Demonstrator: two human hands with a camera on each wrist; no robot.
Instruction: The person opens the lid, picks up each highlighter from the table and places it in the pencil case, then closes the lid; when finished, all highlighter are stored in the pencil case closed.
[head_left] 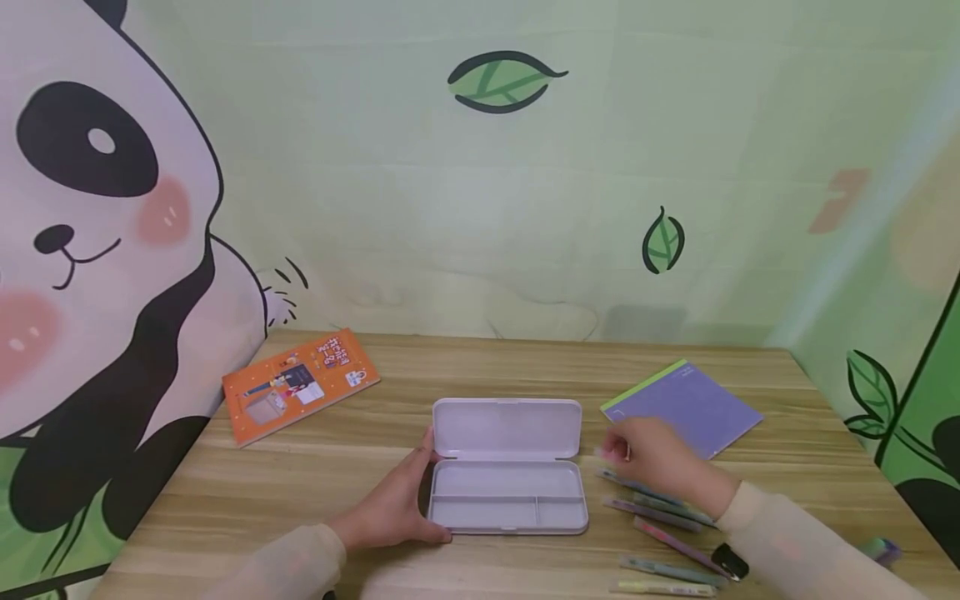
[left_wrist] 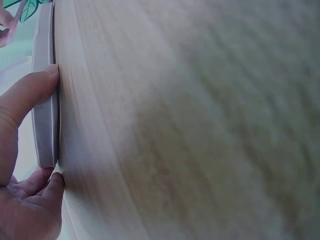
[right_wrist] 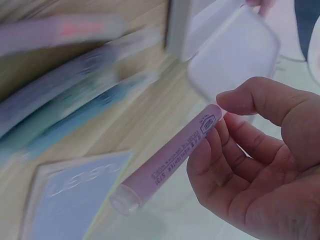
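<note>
A white pencil case (head_left: 508,510) lies on the table with its lid (head_left: 507,428) raised; its compartments hold nothing. My left hand (head_left: 397,500) holds the case at its left end, the thumb on the front edge and the other fingers round the side. The left wrist view shows that thumb (left_wrist: 35,90) against the case's edge (left_wrist: 45,125). To the right of the case, above the table, my right hand (head_left: 660,454) pinches a pink highlighter (right_wrist: 170,155) by one end between thumb and fingers. Its printed barrel faces the right wrist camera.
Several pens and highlighters (head_left: 667,571) lie in a loose row right of the case. A purple notebook (head_left: 697,408) sits behind my right hand. An orange booklet (head_left: 300,387) rests at the back left. At the far right lies another marker (head_left: 879,550).
</note>
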